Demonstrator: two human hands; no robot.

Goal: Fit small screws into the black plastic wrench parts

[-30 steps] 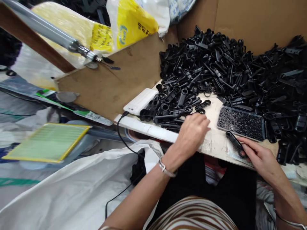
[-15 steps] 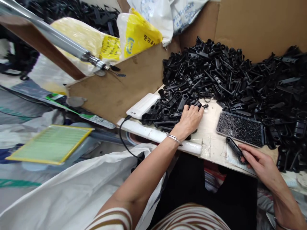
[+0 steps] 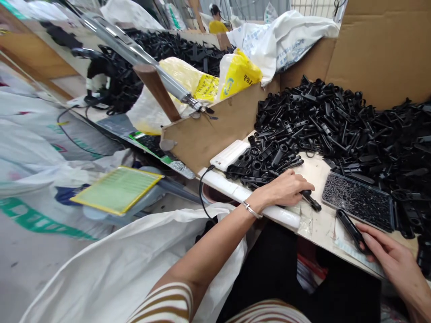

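Note:
Near the table's front edge, my left hand (image 3: pixel 290 187) has its fingers closed round one end of a short black part (image 3: pixel 313 201), whose other end points toward the tray. My right hand (image 3: pixel 387 251), at the right, grips the lower end of a long black part (image 3: pixel 349 226) between thumb and fingers. Between and beyond the hands lies a clear tray (image 3: pixel 358 202) full of small dark pieces. Behind my left hand is a small pile of black parts (image 3: pixel 266 159); a much larger black heap (image 3: pixel 323 116) rises at the back.
A white power bank or similar box (image 3: pixel 230 154) with a black cable lies left of the small pile. Cardboard walls (image 3: pixel 215 128) border the table. A metal tool (image 3: pixel 161 74) hangs at upper left. A person in yellow (image 3: pixel 217 24) is far behind.
My left hand has come away from the small pile toward me and now has a black part in its fingers. My right hand still holds its part. The view has shifted left and up.

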